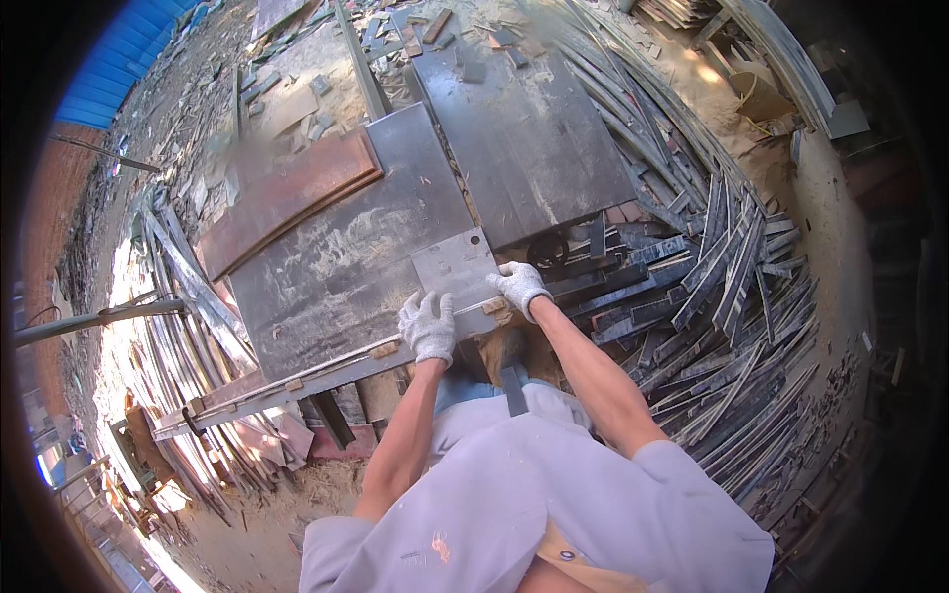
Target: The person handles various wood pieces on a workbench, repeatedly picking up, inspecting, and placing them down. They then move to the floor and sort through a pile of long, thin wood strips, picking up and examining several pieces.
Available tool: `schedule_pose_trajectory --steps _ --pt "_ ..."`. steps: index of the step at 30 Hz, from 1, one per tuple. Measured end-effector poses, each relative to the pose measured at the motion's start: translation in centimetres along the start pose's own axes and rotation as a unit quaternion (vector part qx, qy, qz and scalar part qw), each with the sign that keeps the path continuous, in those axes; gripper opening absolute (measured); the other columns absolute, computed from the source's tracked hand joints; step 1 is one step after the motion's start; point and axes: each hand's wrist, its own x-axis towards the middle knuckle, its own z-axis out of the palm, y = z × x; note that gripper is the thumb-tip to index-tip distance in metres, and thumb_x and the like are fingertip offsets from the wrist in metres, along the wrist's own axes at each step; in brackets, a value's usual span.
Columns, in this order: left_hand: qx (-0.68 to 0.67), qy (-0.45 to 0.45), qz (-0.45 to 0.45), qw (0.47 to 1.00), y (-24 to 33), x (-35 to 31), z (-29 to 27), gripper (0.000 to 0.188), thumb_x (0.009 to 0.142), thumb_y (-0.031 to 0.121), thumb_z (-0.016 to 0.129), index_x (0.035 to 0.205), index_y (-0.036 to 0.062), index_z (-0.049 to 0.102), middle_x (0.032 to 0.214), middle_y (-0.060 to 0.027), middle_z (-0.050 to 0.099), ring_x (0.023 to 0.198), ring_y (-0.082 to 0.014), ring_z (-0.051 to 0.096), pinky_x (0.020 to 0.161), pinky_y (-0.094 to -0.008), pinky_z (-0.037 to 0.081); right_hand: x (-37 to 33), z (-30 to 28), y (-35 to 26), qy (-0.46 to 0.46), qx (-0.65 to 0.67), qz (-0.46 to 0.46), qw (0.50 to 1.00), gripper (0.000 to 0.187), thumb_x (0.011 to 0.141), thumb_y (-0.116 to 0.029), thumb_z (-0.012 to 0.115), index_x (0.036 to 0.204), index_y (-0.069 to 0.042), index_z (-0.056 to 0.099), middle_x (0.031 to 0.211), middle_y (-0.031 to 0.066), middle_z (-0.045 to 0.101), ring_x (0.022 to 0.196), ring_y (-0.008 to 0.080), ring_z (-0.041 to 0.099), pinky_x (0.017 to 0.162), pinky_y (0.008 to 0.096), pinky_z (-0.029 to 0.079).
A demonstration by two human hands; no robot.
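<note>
Grey panel (450, 261): lay flat on the table (321, 296); probably stiff, fairly light (dusty, perhaps slippery).
Left hand (427, 327): fingers spread, unclenched, near its edge.
Right hand (519, 288): beside its right corner; couldn't tell whether grasping.
Hold: opposite edges seemed best.

Looks like matt, rough-knit cloth on the pale grey gloves (429, 330); smooth and dull on the small grey rectangular plate (445, 263); scuffed, pale-streaked on the large dark rectangular panel (316, 287).
</note>
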Motion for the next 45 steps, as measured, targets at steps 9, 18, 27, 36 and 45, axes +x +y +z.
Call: schedule_pose_trajectory --steps 9,18,27,36,45 --pt "-0.630 -0.167 -0.248 0.717 3.0 5.8 -1.2 0.023 0.091 0.006 0.072 0.113 0.0017 0.069 0.099 -0.0042 0.073 0.085 -0.0141 0.067 0.079 -0.0303 0.054 -4.9 -0.4 -4.6 0.071 0.053 -0.265 0.960 0.030 0.083 -0.019 0.079 0.109 -0.006 0.073 0.111 0.0133 0.072 0.105 0.0308 0.067 0.092 0.0395 0.053" --pt "-0.152 -0.098 -0.136 0.974 3.0 3.2 0.6 0.054 0.086 0.027 0.075 0.132 0.0034 0.061 0.120 -0.0196 0.067 0.108 -0.0350 0.064 0.094 -0.0460 0.049 1.0 -0.9 3.3 0.036 0.057 -0.043 0.997 0.054 0.085 -0.005 0.074 0.137 -0.007 0.062 0.125 0.0120 0.071 0.111 0.0219 0.069 0.094 0.0335 0.054" --pt "-0.042 0.015 0.026 0.999 2.5 -0.9 1.7 0.033 0.095 0.029 0.061 0.121 0.0094 0.068 0.107 -0.0136 0.065 0.100 -0.0336 0.062 0.084 -0.0485 0.048 1.0 -0.2 4.0 0.062 -0.007 -0.088 0.994 0.051 0.084 -0.004 0.073 0.133 -0.011 0.065 0.114 0.0155 0.072 0.101 0.0251 0.070 0.090 0.0363 0.054" --pt "-0.042 0.039 0.018 0.998 2.5 -1.0 2.9 0.027 0.093 0.025 0.060 0.113 0.0127 0.073 0.095 -0.0116 0.066 0.080 -0.0325 0.066 0.071 -0.0470 0.052 -0.5 -1.7 6.5 0.094 -0.234 -0.294 0.922 0.050 0.082 -0.010 0.073 0.131 -0.008 0.062 0.108 0.0174 0.063 0.105 0.0387 0.060 0.090 0.0478 0.050" --pt "-0.062 0.079 0.043 0.994 1.9 -0.9 3.9 0.027 0.095 0.025 0.058 0.110 0.0106 0.075 0.094 -0.0130 0.069 0.079 -0.0331 0.068 0.072 -0.0465 0.054 1.3 -1.2 7.5 0.125 -0.322 -0.342 0.874 0.046 0.084 -0.003 0.062 0.130 -0.003 0.060 0.105 0.0190 0.060 0.103 0.0385 0.057 0.087 0.0483 0.049"
